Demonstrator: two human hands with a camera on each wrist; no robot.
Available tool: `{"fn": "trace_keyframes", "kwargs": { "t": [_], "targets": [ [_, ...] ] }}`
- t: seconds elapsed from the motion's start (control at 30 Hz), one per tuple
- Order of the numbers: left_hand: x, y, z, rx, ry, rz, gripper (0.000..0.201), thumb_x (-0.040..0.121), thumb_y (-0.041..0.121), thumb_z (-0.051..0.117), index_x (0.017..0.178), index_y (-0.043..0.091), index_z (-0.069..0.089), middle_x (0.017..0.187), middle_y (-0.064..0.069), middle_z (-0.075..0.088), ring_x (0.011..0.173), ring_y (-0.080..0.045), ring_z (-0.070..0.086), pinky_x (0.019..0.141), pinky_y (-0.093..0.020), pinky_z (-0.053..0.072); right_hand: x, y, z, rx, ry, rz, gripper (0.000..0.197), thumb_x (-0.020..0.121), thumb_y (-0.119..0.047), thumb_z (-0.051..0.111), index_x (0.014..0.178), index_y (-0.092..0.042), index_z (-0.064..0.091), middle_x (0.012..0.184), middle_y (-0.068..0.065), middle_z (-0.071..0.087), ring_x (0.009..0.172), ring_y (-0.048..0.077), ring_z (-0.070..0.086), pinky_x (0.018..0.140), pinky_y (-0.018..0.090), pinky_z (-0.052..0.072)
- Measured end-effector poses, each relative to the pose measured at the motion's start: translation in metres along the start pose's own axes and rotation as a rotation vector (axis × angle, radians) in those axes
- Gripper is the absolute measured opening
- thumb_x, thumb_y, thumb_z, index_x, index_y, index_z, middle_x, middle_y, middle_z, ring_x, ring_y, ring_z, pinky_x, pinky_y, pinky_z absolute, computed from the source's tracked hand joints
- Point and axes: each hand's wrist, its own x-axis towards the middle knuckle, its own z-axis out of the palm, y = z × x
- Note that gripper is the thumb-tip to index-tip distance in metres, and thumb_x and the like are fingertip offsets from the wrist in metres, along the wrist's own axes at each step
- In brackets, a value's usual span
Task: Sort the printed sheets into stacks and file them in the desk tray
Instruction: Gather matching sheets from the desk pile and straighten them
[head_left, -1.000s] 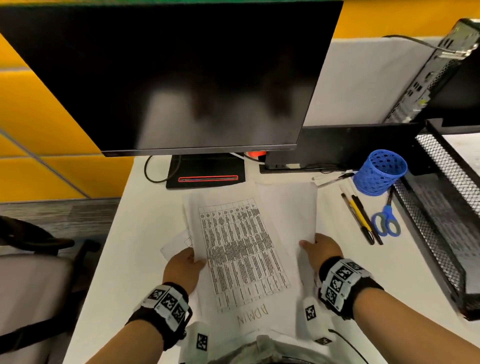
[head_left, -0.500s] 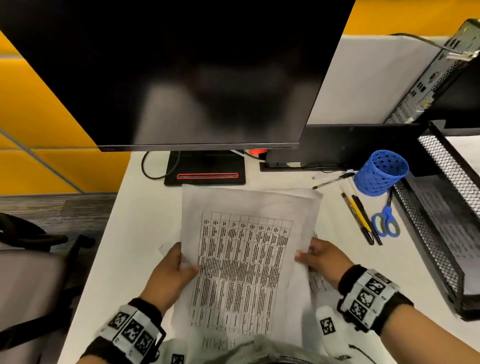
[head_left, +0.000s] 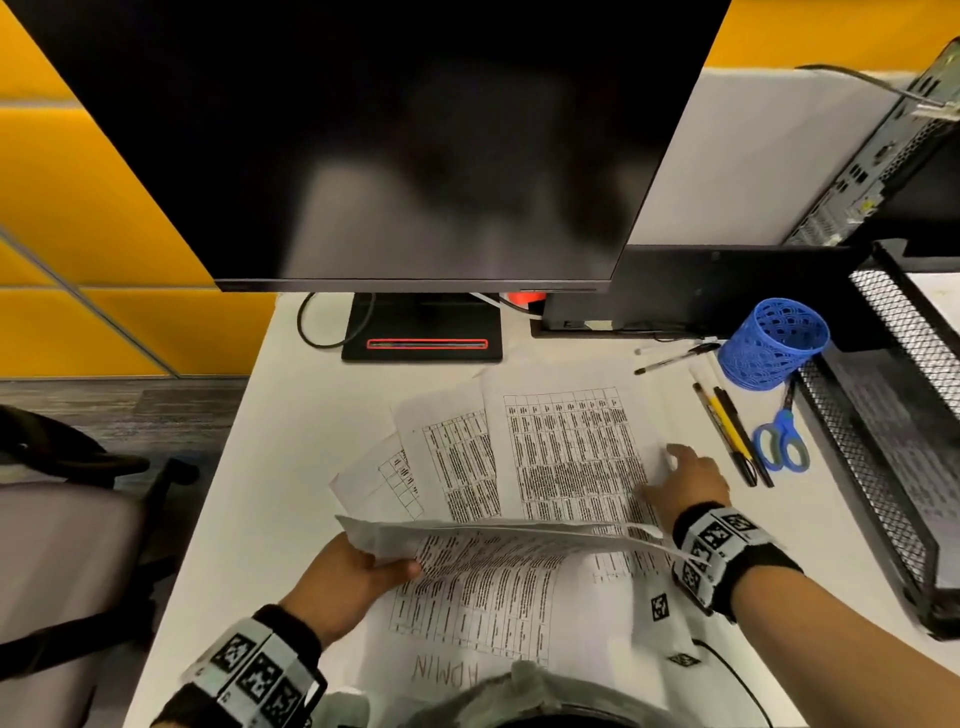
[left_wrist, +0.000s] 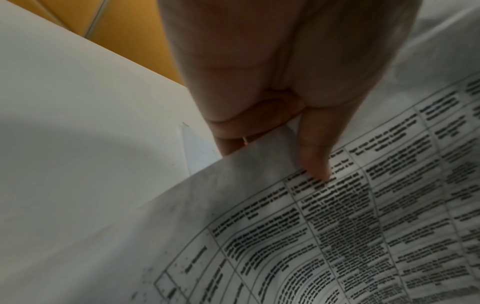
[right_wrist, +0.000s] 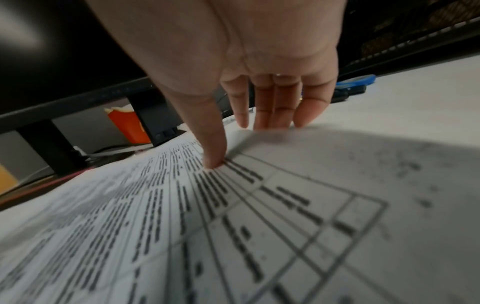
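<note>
Holding a lifted sheet (head_left: 498, 535) by its edge at seven o'clock, your left hand (head_left: 343, 577) pinches it clear of the pile; a second ago both hands gripped one page. Your right hand (head_left: 685, 483) now lies flat, fingers straight, on the fanned sheets (head_left: 561, 457) at twelve o'clock. Sorting has begun; the desk tray (head_left: 883, 467) at two o'clock waits.
</note>
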Motion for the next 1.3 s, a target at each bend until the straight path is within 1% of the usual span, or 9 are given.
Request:
{"fn": "trace_keyframes", "kwargs": {
  "t": [0.13, 0.33, 0.57, 0.63, 0.73, 0.93, 1.1, 1.17, 1.3],
  "targets": [
    [0.0, 0.0, -0.002, 0.044, -0.062, 0.055, 0.037, 0.079, 0.008, 0.07, 0.067, 0.043, 0.07, 0.065, 0.017, 0.068, 0.065, 0.006, 0.058, 0.061, -0.006, 0.041, -0.006, -0.001, 0.005, 0.14, -0.013, 0.023, 0.062, 0.079, -0.018, 0.069, 0.133, -0.007, 0.041, 0.126, 0.02, 0.058, 0.114, 0.036, 0.055, 0.095, 0.037, 0.044],
    [0.0, 0.004, -0.004, -0.092, 0.015, 0.048, 0.028, 0.071, 0.013, 0.079, 0.092, 0.029, 0.067, 0.084, 0.023, 0.074, 0.085, 0.006, 0.067, 0.069, -0.008, 0.047, -0.013, 0.004, -0.007, 0.163, -0.002, -0.049, 0.025, 0.086, -0.02, 0.056, 0.105, -0.003, 0.06, 0.116, 0.022, 0.064, 0.107, 0.036, 0.057, 0.087, 0.034, 0.042],
    [0.005, 0.024, -0.013, -0.312, 0.095, 0.082, 0.032, 0.065, 0.029, 0.083, 0.092, 0.023, 0.068, 0.083, 0.016, 0.076, 0.083, 0.003, 0.069, 0.08, -0.019, 0.049, -0.02, 0.016, -0.024, 0.464, -0.042, -0.062, 0.044, 0.09, -0.02, 0.057, 0.128, 0.0, 0.051, 0.123, 0.015, 0.059, 0.12, 0.031, 0.051, 0.095, 0.031, 0.037],
    [0.007, 0.033, -0.013, -0.344, 0.108, 0.106, 0.041, 0.061, 0.041, 0.078, 0.095, 0.02, 0.068, 0.085, 0.016, 0.076, 0.085, 0.003, 0.069, 0.082, -0.017, 0.052, -0.025, 0.017, -0.024, 0.584, -0.064, -0.116, 0.03, 0.088, -0.019, 0.059, 0.114, -0.004, 0.061, 0.111, 0.011, 0.065, 0.111, 0.029, 0.056, 0.091, 0.032, 0.04],
    [0.013, 0.044, -0.01, -0.41, 0.116, 0.133, 0.051, 0.062, 0.04, 0.081, 0.107, 0.022, 0.066, 0.102, 0.008, 0.075, 0.099, -0.008, 0.068, 0.094, -0.033, 0.049, -0.04, 0.006, -0.025, 0.813, -0.131, -0.185, 0.012, 0.086, -0.004, 0.059, 0.084, -0.013, 0.068, 0.084, 0.002, 0.072, 0.094, 0.025, 0.06, 0.081, 0.027, 0.046],
    [0.022, 0.07, 0.0, -0.505, 0.129, 0.191, 0.049, 0.072, 0.031, 0.073, 0.119, 0.026, 0.06, 0.118, -0.001, 0.069, 0.111, -0.021, 0.064, 0.101, -0.05, 0.044, -0.062, -0.021, -0.025, 0.909, -0.334, -0.289, 0.022, 0.089, -0.012, 0.056, 0.1, -0.021, 0.072, 0.103, 0.012, 0.074, 0.1, 0.039, 0.063, 0.094, 0.055, 0.046],
    [0.024, 0.091, 0.004, -0.483, 0.318, 0.269, 0.055, 0.08, 0.007, 0.068, 0.127, 0.017, 0.041, 0.115, -0.003, 0.066, 0.105, -0.018, 0.065, 0.097, -0.047, 0.05, -0.079, -0.043, -0.04, 1.018, -0.237, -0.385, 0.038, 0.088, -0.054, 0.042, 0.102, -0.029, 0.067, 0.108, -0.002, 0.072, 0.107, 0.02, 0.063, 0.094, 0.041, 0.048],
    [0.021, 0.1, 0.006, -0.443, 0.369, 0.329, 0.057, 0.083, -0.001, 0.063, 0.128, 0.018, 0.035, 0.114, 0.004, 0.064, 0.104, -0.013, 0.064, 0.096, -0.041, 0.051, -0.087, -0.054, -0.048, 0.923, -0.19, -0.543, 0.02, 0.092, -0.034, 0.049, 0.108, -0.035, 0.061, 0.112, -0.012, 0.068, 0.11, 0.009, 0.06, 0.097, 0.032, 0.045],
    [0.01, 0.111, 0.013, -0.328, 0.446, 0.491, 0.052, 0.09, 0.018, 0.054, 0.135, 0.029, 0.031, 0.125, 0.011, 0.058, 0.117, -0.009, 0.056, 0.1, -0.041, 0.047, -0.094, -0.069, -0.056, 0.852, 0.037, -0.67, 0.031, 0.092, -0.012, 0.051, 0.119, -0.026, 0.055, 0.104, -0.028, 0.059, 0.096, -0.02, 0.054, 0.091, 0.011, 0.044]
  ]
}}
